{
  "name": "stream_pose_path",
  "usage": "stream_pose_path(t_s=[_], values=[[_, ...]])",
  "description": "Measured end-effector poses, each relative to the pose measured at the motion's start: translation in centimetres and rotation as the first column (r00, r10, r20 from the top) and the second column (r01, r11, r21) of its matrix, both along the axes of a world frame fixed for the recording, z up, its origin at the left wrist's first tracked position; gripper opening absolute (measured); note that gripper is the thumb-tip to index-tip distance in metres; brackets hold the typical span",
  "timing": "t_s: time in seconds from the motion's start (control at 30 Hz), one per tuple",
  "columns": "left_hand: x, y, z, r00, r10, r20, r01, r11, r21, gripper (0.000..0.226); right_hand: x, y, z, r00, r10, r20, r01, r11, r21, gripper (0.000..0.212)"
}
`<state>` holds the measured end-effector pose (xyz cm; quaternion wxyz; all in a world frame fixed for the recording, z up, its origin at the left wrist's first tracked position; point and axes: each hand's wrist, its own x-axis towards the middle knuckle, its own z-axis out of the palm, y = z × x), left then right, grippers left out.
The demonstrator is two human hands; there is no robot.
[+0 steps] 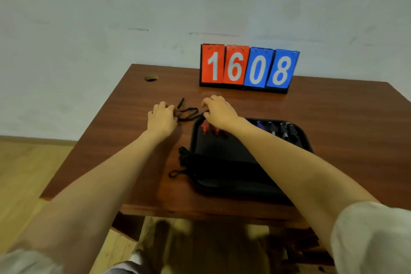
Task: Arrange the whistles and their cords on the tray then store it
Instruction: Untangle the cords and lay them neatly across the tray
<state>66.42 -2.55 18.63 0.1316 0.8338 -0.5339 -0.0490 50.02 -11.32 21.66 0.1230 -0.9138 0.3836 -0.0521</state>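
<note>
A black cord (188,113) lies looped on the wooden table (124,140), just left of the black tray (222,151). My left hand (161,118) pinches the cord's left end. My right hand (219,110) pinches its right end near the tray's far left corner. Red whistles (210,129) lie at the tray's far left, and purple and dark whistles (275,129) along its far right. A bundle of black cords (185,159) hangs over the tray's left rim, with one loop (175,173) trailing onto the table.
A flip scoreboard (248,66) reading 1608 stands at the table's far edge against the wall. A round cable hole (151,78) sits at the far left corner. Wooden floor (29,167) lies to the left, below the table.
</note>
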Motion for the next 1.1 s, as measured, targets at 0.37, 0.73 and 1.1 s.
stream_pose_path(t_s=[0.37,0.73,1.1], values=[[3.0,-4.3,-4.8,0.986,-0.163,-0.025,0.163,0.986,-0.036,0.038,6.7,-6.0,-4.3,0.996,0.054,-0.073,-0.041,0.984,0.173,0.017],[1.1,-3.2,-2.3,0.988,-0.032,-0.149,-0.011,0.96,-0.281,0.039,4.9,-4.9,-2.0,0.959,-0.059,0.279,0.01,0.984,0.176,0.028],[-3.4,-2.0,8.9,0.952,-0.168,-0.257,0.037,0.893,-0.448,0.02,-1.1,-1.6,9.8,0.851,-0.008,0.524,0.027,0.999,-0.029,0.025]])
